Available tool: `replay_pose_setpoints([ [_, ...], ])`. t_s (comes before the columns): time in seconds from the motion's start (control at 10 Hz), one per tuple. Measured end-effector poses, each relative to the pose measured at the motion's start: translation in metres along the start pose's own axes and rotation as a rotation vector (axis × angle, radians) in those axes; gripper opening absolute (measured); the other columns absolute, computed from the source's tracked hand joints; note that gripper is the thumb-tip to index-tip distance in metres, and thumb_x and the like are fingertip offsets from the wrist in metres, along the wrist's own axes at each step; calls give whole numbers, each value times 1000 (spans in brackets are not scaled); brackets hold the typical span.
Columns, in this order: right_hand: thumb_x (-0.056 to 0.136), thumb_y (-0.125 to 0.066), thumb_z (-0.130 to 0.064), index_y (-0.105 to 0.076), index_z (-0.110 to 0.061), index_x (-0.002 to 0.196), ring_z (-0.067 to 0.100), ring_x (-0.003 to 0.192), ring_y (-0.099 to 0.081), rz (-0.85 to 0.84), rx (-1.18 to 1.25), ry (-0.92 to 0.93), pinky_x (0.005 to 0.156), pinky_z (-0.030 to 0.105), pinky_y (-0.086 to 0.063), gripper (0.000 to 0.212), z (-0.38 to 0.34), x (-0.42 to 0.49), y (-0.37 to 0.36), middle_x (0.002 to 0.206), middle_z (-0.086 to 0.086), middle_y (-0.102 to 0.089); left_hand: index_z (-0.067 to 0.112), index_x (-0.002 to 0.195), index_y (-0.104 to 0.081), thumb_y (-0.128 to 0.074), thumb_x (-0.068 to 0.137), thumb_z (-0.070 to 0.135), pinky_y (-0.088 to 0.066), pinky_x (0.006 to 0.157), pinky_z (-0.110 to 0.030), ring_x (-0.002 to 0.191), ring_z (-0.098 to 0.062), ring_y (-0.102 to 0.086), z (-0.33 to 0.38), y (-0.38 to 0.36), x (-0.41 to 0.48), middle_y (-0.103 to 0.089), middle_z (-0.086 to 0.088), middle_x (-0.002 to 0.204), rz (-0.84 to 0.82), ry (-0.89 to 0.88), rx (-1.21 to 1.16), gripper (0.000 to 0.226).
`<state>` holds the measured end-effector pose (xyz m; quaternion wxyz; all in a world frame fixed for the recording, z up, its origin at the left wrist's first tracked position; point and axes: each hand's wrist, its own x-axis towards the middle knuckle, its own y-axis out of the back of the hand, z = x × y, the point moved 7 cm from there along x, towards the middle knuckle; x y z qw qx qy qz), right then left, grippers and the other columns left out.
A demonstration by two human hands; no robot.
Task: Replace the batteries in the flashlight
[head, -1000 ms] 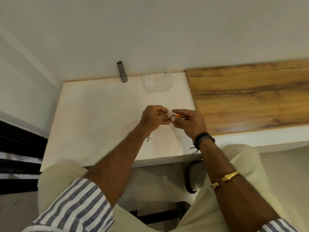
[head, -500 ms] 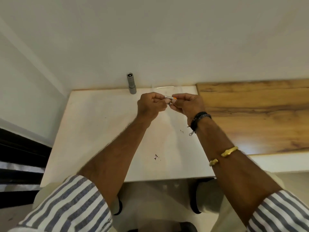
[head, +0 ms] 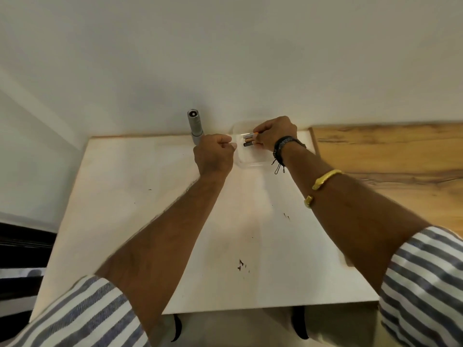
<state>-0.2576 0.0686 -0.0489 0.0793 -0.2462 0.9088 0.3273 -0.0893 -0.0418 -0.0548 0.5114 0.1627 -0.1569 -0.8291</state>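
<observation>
1. Change: both hands have moved from mid-table to the back edge. The batteries point(head: 249, 140) are now over the clear tray point(head: 253, 166). Judged a drop-off or a pick-up; cannot tell which.
2. Right hand point(head: 274, 135) pinches the batteries. Left hand point(head: 214, 156) is clenched beside the tray; contents not visible.
3. Flashlight point(head: 195, 126) stands upright at the wall, just left of the left hand, untouched.
4. Count: flashlight 1; tray 1; batteries apparently 3, blurred.

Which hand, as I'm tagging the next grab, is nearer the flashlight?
Left. The left hand is just beside the flashlight; the right hand is farther right, holding batteries over the tray.
</observation>
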Motion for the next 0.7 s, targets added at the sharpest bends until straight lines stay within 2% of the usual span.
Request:
replay_pose_setpoints([
  [0.2, 82, -82, -17, -81, -21, 103, 18, 109, -68, -7, -148, 57, 97, 28, -55, 21, -8, 0, -1, 111, -1, -77, 14, 94, -78, -75, 80, 15, -60, 83, -41, 81, -22, -73, -2, 1, -2, -77, -4, 86, 6, -29, 7, 14],
  [0.4, 86, -74, -7, -80, -21, 108, 22, 107, -69, 56, -231, 123, 98, 30, -55, 26, -15, -10, 4, 111, 3, -77, 12, 98, -78, -75, 83, 19, -60, 83, -41, 81, -22, -73, 7, 7, -12, -78, -6, 88, 9, -76, 14, 17],
  [0.6, 85, -71, 0, -79, -18, 108, 22, 105, -69, 86, -138, 161, 97, 27, -53, 31, -13, -38, 20, 111, 3, -76, 10, 97, -78, -69, 88, 25, -60, 83, -41, 80, -22, -73, 19, 25, -33, -78, -5, 85, 7, -125, -27, 19],
  [0.7, 87, -70, -3, -77, -18, 110, 18, 107, -70, 125, -12, 214, 95, 17, -47, 29, -12, -66, 32, 110, 1, -77, 9, 101, -78, -63, 94, 23, -55, 87, -30, 87, -21, -72, 32, 41, -55, -78, -6, 93, 34, -221, 39, 22],
])
